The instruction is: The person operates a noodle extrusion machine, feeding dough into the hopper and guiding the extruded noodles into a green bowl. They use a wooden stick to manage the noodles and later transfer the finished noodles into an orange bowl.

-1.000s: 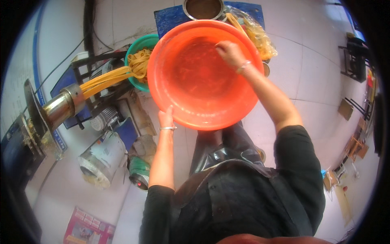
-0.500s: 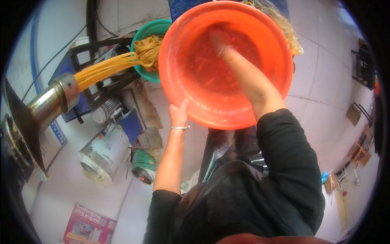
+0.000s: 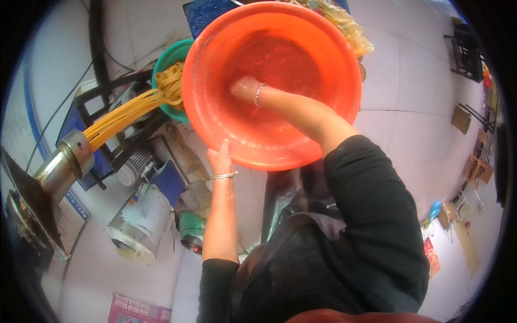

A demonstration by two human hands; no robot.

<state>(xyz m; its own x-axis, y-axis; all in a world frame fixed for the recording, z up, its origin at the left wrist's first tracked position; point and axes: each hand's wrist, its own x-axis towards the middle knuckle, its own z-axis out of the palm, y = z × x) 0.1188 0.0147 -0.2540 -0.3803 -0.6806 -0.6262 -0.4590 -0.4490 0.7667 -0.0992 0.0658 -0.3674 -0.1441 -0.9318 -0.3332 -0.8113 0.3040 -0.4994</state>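
Big orange basin (image 3: 331,75) is held by the left hand (image 3: 219,159), thumb at its near rim, with a green tub (image 3: 171,54) of yellow strips (image 3: 171,85) ahead and left of that grip. Right hand (image 3: 245,89) is inside the basin, too blurry to tell if it's gripping anything; looks like a swish-or-wipe step, so next probably calls for a steady rim.

The left forearm (image 3: 219,223) rises nearly upright, wrist straight, to the left hand (image 3: 219,160), whose thumb (image 3: 225,146) points up while its fingers are hidden. The right forearm (image 3: 301,112) slants up and leftward, ending in the right hand (image 3: 243,88), lowered, its fingers too blurred to tell.
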